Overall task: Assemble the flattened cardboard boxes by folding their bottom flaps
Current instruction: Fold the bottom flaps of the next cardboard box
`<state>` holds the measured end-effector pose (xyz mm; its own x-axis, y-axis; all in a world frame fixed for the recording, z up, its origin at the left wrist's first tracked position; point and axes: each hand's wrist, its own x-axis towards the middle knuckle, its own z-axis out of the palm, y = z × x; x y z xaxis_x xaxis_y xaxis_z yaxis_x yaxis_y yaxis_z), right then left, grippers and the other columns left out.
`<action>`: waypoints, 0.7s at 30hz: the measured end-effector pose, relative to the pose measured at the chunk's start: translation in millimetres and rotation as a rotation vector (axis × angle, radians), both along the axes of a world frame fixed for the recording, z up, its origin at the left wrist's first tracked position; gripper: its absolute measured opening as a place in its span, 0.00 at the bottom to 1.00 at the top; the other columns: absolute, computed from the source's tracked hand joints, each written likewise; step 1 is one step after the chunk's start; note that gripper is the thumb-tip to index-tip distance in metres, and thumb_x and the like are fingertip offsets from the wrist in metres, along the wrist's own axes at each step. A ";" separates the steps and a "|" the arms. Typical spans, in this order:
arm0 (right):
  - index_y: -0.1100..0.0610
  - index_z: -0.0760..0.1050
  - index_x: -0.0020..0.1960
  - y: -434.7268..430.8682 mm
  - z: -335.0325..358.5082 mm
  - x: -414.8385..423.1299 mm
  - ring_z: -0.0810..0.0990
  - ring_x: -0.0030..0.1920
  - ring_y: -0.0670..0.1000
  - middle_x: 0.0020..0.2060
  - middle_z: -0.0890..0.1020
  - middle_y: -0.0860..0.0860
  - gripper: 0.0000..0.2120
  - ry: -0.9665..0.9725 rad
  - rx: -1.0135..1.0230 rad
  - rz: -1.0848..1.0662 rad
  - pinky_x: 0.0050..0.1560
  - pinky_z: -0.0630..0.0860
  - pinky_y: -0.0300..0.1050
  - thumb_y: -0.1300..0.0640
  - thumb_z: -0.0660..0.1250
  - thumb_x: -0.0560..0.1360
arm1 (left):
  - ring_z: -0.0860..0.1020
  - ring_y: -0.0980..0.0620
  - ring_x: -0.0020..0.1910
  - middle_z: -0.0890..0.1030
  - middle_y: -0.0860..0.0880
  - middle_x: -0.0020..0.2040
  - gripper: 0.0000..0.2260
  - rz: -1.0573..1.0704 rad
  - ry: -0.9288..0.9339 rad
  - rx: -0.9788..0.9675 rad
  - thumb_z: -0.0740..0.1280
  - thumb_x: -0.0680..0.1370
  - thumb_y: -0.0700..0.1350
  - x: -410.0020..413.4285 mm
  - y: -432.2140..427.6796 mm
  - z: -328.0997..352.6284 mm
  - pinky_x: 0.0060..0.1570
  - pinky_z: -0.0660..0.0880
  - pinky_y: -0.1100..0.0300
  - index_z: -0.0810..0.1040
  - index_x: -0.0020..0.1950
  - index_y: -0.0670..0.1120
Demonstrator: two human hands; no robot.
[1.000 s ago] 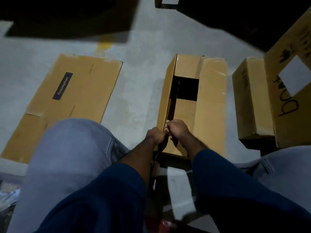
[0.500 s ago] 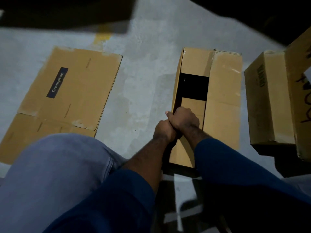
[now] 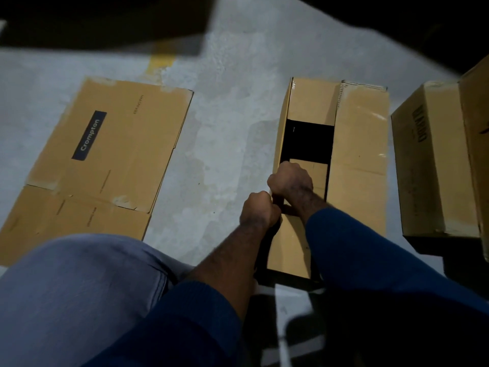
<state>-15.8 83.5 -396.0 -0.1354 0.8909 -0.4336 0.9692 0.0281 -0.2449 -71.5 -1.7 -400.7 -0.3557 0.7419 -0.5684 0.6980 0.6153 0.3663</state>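
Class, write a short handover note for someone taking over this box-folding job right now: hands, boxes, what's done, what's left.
Left hand and right hand: both grip the upright left flap of the middle box.
Done: its two end flaps and right flap lie folded in.
Left: fold the left flap down over the dark gap, then assemble the flattened Crompton box on the floor to its left.
One other box stands to the right.

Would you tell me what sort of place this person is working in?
Probably a warehouse or packing area: bare concrete floor with a yellow painted mark, a flattened box, a half-folded box and more boxes.
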 end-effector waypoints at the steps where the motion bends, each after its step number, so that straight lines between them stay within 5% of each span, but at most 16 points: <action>1: 0.58 0.76 0.47 0.9 -1.5 0.9 0.81 0.43 0.57 0.41 0.79 0.54 0.10 0.011 0.004 -0.001 0.43 0.82 0.51 0.50 0.65 0.78 | 0.81 0.43 0.49 0.80 0.44 0.47 0.11 -0.027 0.045 -0.005 0.68 0.79 0.50 -1.4 5.4 2.4 0.41 0.75 0.56 0.80 0.52 0.43; 8: 0.54 0.80 0.50 13.2 -16.3 8.0 0.77 0.42 0.57 0.44 0.80 0.53 0.20 0.015 0.027 0.017 0.41 0.73 0.48 0.39 0.59 0.78 | 0.80 0.43 0.58 0.81 0.46 0.59 0.12 -0.179 0.210 0.056 0.65 0.80 0.50 -17.2 43.3 4.7 0.53 0.76 0.54 0.80 0.59 0.47; 21: 0.55 0.78 0.49 114.0 -8.3 -12.6 0.79 0.43 0.56 0.44 0.80 0.53 0.20 -0.005 0.073 0.002 0.45 0.77 0.48 0.38 0.60 0.79 | 0.80 0.46 0.53 0.82 0.49 0.56 0.12 -0.131 0.201 0.086 0.65 0.80 0.53 -34.7 142.3 2.9 0.42 0.70 0.55 0.80 0.58 0.49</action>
